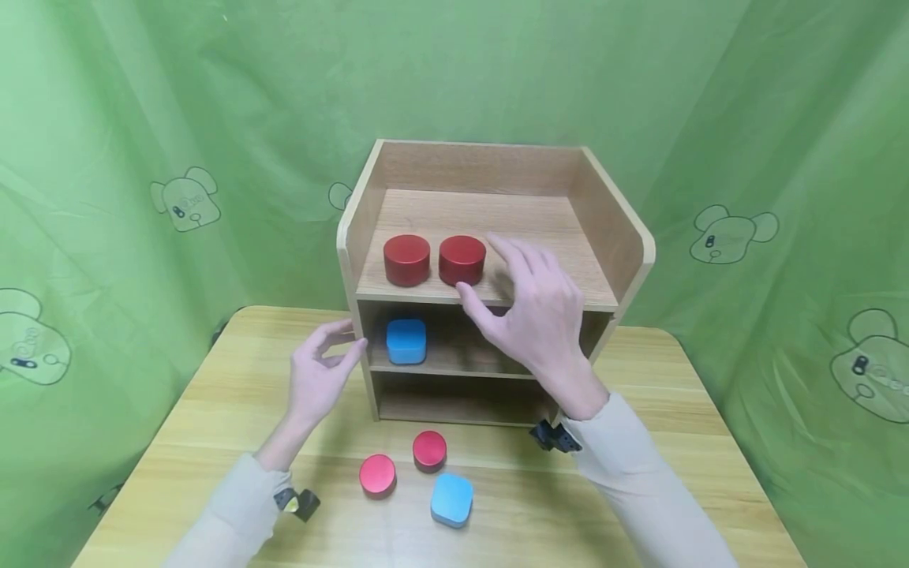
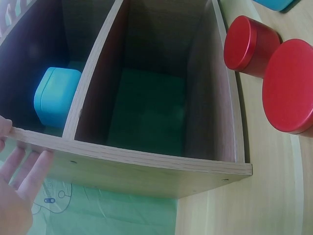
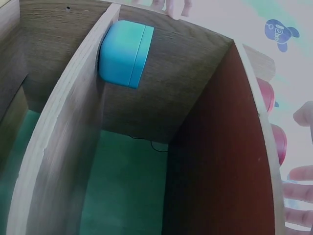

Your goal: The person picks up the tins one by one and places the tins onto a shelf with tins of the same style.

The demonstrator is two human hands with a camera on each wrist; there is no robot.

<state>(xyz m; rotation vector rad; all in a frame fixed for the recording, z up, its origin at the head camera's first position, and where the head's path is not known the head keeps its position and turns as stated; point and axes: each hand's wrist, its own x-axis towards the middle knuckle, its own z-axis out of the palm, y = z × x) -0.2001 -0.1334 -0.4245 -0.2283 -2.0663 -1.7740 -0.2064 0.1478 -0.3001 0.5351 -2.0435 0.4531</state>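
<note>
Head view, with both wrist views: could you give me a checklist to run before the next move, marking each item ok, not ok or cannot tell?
1. Left top red tin and right top red tin upright and apart: ok.
2. Blue shelf tin seated on the middle shelf: ok, toward its left end.
3. Right grip off the right top red tin: cannot tell; fingers spread beside it.
4. Left grip touching the wooden unit: cannot tell; it is at the left side.
5. Table before the unit clear: not ok; two red table tins and a blue table tin stand there.
</note>
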